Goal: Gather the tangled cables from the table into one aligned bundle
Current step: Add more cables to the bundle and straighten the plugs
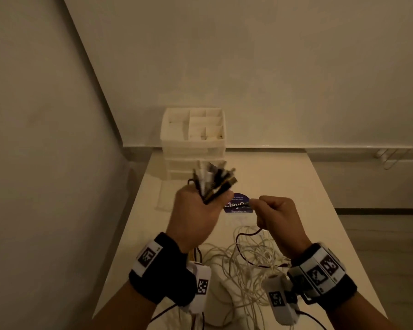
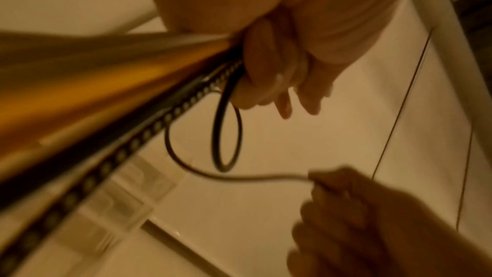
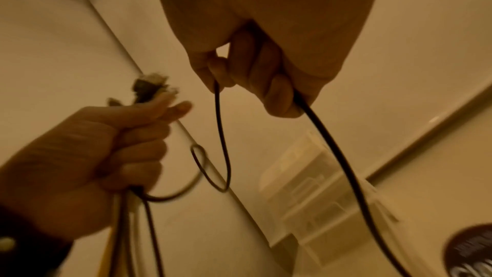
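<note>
I see the bundle of cable ends (image 1: pixel 212 181) clenched upright in my left hand (image 1: pixel 196 217), fingers (image 3: pixel 138 138) wrapped tight. My right hand (image 1: pixel 278 219) pinches one dark cable (image 3: pixel 333 155), fingers curled. Loose white cables (image 1: pixel 248 265) sprawl on the surface (image 1: pixel 320 210). The white organizer (image 1: pixel 193 132) behind shows bare compartments.

Table (image 1: pixel 320 210) bears tangled cables (image 1: pixel 248 258), drawer organizer (image 1: pixel 193 148) (white), sticker (image 1: pixel 237 203).

Bare white table (image 1: pixel 284 186) right of hands; white plastic drawer organizer (image 1: pixel 193 141) blocks far left; tangled white cables (image 1: pixel 248 258) cover near edge.
</note>
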Motion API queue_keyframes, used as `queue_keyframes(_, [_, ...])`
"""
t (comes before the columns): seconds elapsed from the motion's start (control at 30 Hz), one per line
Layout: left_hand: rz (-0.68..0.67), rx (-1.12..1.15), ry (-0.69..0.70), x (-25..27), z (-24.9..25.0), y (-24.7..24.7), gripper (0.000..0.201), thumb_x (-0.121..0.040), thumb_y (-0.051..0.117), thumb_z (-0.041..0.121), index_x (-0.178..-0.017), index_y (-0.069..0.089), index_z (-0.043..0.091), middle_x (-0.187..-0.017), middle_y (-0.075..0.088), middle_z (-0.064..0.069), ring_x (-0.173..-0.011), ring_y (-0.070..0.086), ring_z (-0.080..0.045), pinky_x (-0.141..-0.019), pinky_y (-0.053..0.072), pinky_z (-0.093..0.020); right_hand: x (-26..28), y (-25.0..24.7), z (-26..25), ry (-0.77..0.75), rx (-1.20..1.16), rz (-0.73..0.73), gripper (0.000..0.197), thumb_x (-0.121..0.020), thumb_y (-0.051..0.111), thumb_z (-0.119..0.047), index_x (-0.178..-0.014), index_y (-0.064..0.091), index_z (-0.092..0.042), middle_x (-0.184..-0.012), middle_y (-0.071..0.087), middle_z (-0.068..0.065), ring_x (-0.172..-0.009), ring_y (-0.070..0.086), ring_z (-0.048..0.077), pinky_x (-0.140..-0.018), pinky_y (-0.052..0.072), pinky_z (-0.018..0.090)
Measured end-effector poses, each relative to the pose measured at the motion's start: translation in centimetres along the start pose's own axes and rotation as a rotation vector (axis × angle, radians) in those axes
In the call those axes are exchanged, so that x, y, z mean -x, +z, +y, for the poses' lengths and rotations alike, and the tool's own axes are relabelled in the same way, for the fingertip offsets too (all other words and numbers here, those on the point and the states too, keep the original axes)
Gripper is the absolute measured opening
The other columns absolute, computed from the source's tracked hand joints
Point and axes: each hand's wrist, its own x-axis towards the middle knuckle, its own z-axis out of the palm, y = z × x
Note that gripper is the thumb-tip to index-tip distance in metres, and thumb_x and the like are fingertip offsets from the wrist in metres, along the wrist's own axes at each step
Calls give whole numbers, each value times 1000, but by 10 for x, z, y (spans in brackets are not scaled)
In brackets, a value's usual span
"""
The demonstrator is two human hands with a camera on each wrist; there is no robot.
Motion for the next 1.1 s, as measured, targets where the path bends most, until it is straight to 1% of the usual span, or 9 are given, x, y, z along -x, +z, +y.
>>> queue_keyframes(0.13, [-161, 6, 30, 5, -1, 18, 16, -85, 71, 18, -94, 72, 32, -86, 73, 13, -82, 68, 1, -75, 52, -19, 1, 6, -25, -51, -195, -129, 40, -86, 57, -16, -52, 43, 0, -52, 30, 8, -49, 23, 15, -49, 35, 16])
queue_keyframes(0.43, [185, 39, 96, -16, 8, -15, 15, -82, 73, 17, -81, 69, 32, -62, 63, 32, -63, 60, 11, -59, 44, -10, 7, -4, -10, -59, -177, -233, 36, -94, 49, -29, -72, 67, -7, -56, 44, 4, -52, 37, 19, -54, 36, 28])
queue_keyframes(0.5, [216, 49, 106, -18, 9, -21, 3, -83, 71, 18, -86, 73, 18, -54, 60, 28, -53, 55, 8, -53, 42, -12, 8, -5, 2, -60, -185, -221, 34, -94, 50, -26, -74, 69, -7, -56, 48, 7, -52, 41, 20, -56, 39, 28])
queue_keyframes(0.6, [282, 163, 32, -20, -2, -29, 19, -85, 71, 22, -80, 68, 3, -41, 42, 12, -37, 36, -13, -46, 32, -24, 8, -6, 20, -36, -138, -188, 38, -96, 54, -30, -72, 68, -4, -57, 51, 11, -54, 44, 22, -56, 39, 25])
queue_keyframes(0.67, [333, 220, -24, -23, -6, -38, 21, -82, 72, 32, -73, 66, 14, -43, 33, 5, -36, 28, -18, -48, 28, -24, 9, -5, 34, 2, -80, -157, 44, -92, 56, -36, -70, 65, 0, -55, 46, 10, -53, 40, 20, -55, 36, 27])
queue_keyframes(0.8, [399, 136, -27, -20, -8, -47, 9, -83, 72, 33, -83, 70, 23, -48, 54, 16, -46, 50, -2, -50, 40, -25, 12, -1, 47, 83, -59, -77, 51, -87, 60, -46, -57, 50, -5, -55, 32, 4, -51, 25, 17, -53, 24, 31])
queue_keyframes(0.87, [374, 72, 1, -14, -6, -44, 11, -81, 73, 29, -89, 70, 21, -62, 62, 23, -57, 58, 8, -57, 46, -16, 10, 3, 42, 98, -98, -35, 50, -90, 60, -35, -54, 41, -6, -56, 27, 6, -53, 19, 17, -53, 21, 32])
queue_keyframes(0.97, [258, 47, 7, -5, -6, -32, 5, -80, 74, 21, -81, 69, 22, -53, 60, 28, -53, 56, 13, -54, 40, -5, 6, 7, 28, 79, -95, 4, 51, -94, 59, -18, -56, 33, 4, -61, 19, 20, -58, 15, 27, -55, 21, 35])
queue_keyframes(1.1, [-59, -29, 26, 3, -10, -11, 8, -82, 74, 21, -82, 73, 29, -61, 66, 23, -59, 61, 3, -54, 43, -14, 5, 11, -2, -17, -121, -62, 49, -89, 61, -17, -53, 35, 4, -57, 22, 23, -54, 19, 29, -51, 25, 28])
